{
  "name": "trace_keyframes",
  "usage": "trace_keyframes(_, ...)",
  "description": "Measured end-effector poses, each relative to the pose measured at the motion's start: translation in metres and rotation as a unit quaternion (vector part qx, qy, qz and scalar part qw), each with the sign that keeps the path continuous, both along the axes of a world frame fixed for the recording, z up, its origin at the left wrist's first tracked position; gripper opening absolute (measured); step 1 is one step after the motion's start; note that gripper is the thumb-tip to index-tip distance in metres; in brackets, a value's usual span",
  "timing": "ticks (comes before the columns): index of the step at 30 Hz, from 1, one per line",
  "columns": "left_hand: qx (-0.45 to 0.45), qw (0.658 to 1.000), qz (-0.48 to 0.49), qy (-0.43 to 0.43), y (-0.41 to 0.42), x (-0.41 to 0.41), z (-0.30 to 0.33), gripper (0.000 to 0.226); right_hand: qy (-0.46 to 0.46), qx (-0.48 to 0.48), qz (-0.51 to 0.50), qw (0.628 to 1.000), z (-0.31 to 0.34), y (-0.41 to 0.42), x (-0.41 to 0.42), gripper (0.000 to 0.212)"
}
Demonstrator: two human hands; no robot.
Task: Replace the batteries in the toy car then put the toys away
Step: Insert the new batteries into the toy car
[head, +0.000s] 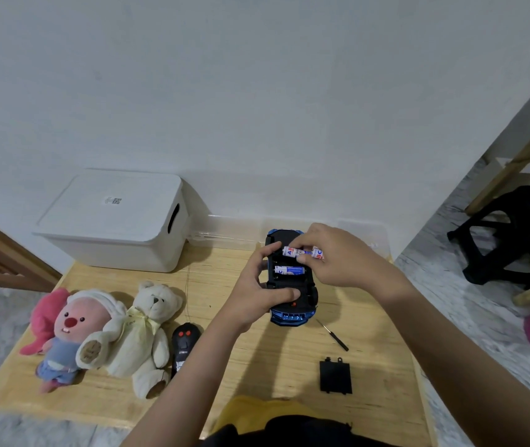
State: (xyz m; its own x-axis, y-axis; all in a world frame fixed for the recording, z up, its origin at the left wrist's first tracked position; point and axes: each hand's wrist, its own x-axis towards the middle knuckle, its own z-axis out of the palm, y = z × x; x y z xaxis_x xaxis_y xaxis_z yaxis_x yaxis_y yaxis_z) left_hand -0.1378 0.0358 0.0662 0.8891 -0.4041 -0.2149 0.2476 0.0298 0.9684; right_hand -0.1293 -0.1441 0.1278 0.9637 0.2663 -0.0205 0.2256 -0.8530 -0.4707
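A blue toy car [291, 314] is held upside down above the wooden table [257, 366], its battery bay open. My left hand [259, 296] grips the car from the left side. One blue and white battery [289, 271] lies seated in the bay. My right hand [338, 256] pinches white batteries [292, 252] over the upper slot of the bay. The black battery cover [335, 376] lies on the table near me, and a small screwdriver [334, 337] lies just beyond it.
A white lidded storage box [112, 221] stands at the back left. A clear plastic bin [234, 230] sits behind the car. A pink plush [70, 333], a cream teddy bear [147, 337] and a black remote control [184, 346] lie at the left. A black stool [515, 233] stands off to the right.
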Motion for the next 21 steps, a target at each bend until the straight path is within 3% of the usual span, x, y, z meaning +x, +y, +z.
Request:
trace_keyframes(2,0.002,1.000,0.003,0.001,0.000,0.000,0.001,0.082,-0.011,0.075,-0.009,0.997,0.002,0.000,-0.003,0.009)
trace_keyframes(8,-0.001,1.000,0.002,0.000,-0.002,-0.003,0.003,0.081,-0.039,0.243,-0.069,0.967,-0.005,0.000,-0.012,0.030)
trace_keyframes(13,-0.010,1.000,0.018,-0.007,-0.003,-0.004,0.004,0.081,-0.071,0.314,-0.154,0.934,-0.015,0.004,-0.015,0.023)
trace_keyframes(21,-0.032,0.997,0.060,-0.047,-0.006,-0.009,0.006,0.083,-0.091,0.338,-0.250,0.903,-0.028,0.014,-0.016,0.021)
